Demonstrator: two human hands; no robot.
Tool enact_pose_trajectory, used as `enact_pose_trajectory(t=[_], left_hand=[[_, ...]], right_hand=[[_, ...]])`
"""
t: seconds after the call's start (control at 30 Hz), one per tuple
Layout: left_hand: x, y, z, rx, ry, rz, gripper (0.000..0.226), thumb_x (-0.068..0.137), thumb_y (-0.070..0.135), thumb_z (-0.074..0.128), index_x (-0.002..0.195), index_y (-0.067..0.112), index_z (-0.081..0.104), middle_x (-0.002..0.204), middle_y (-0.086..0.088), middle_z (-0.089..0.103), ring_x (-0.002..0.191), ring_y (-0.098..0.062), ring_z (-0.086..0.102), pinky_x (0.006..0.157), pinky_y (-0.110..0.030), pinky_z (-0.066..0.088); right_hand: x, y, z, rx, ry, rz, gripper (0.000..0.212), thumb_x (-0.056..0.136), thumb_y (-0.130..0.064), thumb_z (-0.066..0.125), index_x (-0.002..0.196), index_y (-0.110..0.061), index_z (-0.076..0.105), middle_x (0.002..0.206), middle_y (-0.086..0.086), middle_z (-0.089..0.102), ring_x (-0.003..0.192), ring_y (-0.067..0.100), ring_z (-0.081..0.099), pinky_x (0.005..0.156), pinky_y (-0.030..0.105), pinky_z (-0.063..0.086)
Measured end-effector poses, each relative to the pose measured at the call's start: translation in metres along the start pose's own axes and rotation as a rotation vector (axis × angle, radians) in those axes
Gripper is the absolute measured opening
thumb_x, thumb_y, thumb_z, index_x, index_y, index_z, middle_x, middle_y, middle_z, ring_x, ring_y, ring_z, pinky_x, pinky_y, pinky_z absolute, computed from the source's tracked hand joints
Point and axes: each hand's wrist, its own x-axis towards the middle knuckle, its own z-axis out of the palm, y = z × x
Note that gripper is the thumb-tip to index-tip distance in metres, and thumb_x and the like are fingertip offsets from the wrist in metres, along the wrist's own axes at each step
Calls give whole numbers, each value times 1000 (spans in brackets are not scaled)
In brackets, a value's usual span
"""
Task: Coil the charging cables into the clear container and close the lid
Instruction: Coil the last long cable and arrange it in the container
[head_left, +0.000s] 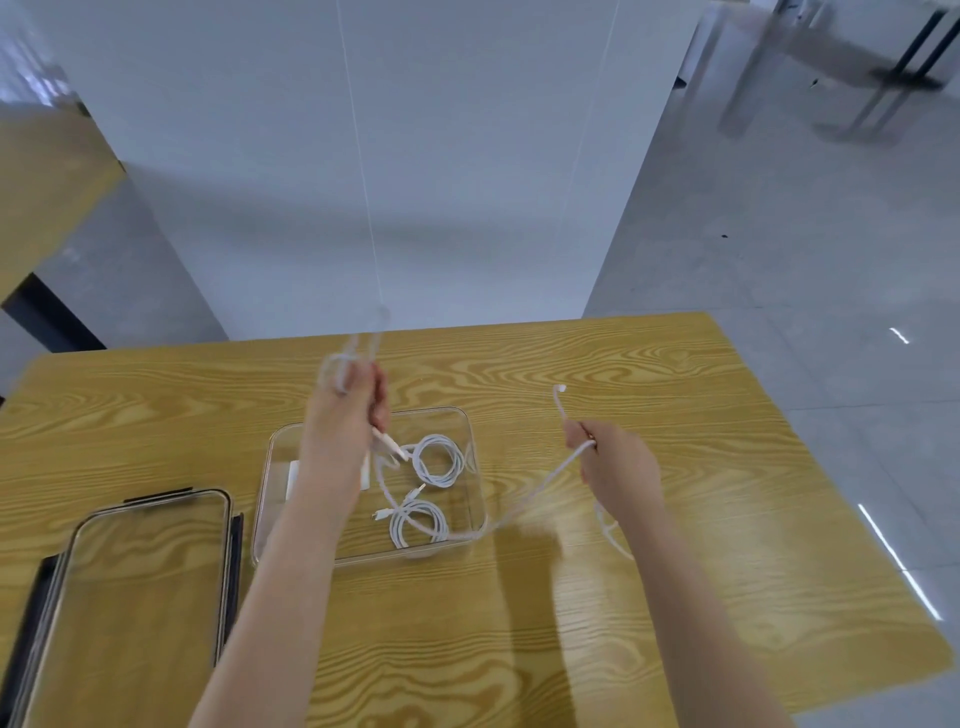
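A clear container (470, 431) stands open on the wooden table, with two coiled white cables (439, 460) inside it. My left hand (345, 415) is raised above the container and grips blurred loops of a white charging cable (540, 483), one plug hanging below the palm. The cable runs down across the container's right side and up to my right hand (613, 467), which pinches it near its other plug (559, 388). The clear lid (150, 571) with dark clips lies flat to the container's left.
The wooden table (675, 597) ends at its far edge just behind the container and at the right near a grey tiled floor. A white partition rises beyond the table. Another wooden desk shows at the far left.
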Motion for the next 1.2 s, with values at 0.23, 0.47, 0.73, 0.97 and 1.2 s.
enact_pose_trajectory(t=[0.23, 0.47, 0.73, 0.97, 1.2], left_hand=[[-34, -32, 57, 208, -409, -222, 34, 99, 23, 38, 75, 15, 60, 65, 3, 53, 53, -9, 40, 54, -19, 36], [-39, -30, 60, -12, -412, -406, 36, 92, 39, 50, 75, 11, 63, 61, 3, 50, 44, -6, 33, 42, -16, 26], [-28, -25, 44, -206, -404, -515, 25, 93, 19, 47, 68, 13, 49, 58, 3, 45, 43, -6, 33, 35, -16, 22], [-12, -18, 17, -486, -229, -499, 24, 94, 15, 42, 71, 11, 46, 55, 1, 43, 38, -6, 34, 31, -14, 26], [3, -19, 0, -570, -189, -488, 27, 95, 18, 39, 68, 14, 44, 56, 3, 41, 41, -7, 34, 37, -17, 23]], right_hand=[[-6, -52, 10, -114, -2, -82, 20, 97, -24, 40, 111, -10, 44, 97, 15, 67, 93, 36, 62, 67, 36, 38], [-13, -55, 12, -366, -48, -217, 14, 88, -3, 43, 88, -16, 49, 94, 6, 64, 88, 29, 63, 62, 30, 33], [-9, -41, 21, -165, 72, -279, 25, 96, -35, 45, 103, -18, 61, 94, 0, 66, 86, 27, 60, 60, 31, 32], [-4, -26, 30, -35, 270, -296, 25, 84, -31, 55, 66, -13, 57, 68, 1, 61, 77, 25, 54, 61, 31, 42], [-7, 4, 36, 125, 331, -307, 78, 64, 28, 40, 131, -11, 50, 147, 3, 39, 127, 22, 42, 98, 26, 37]])
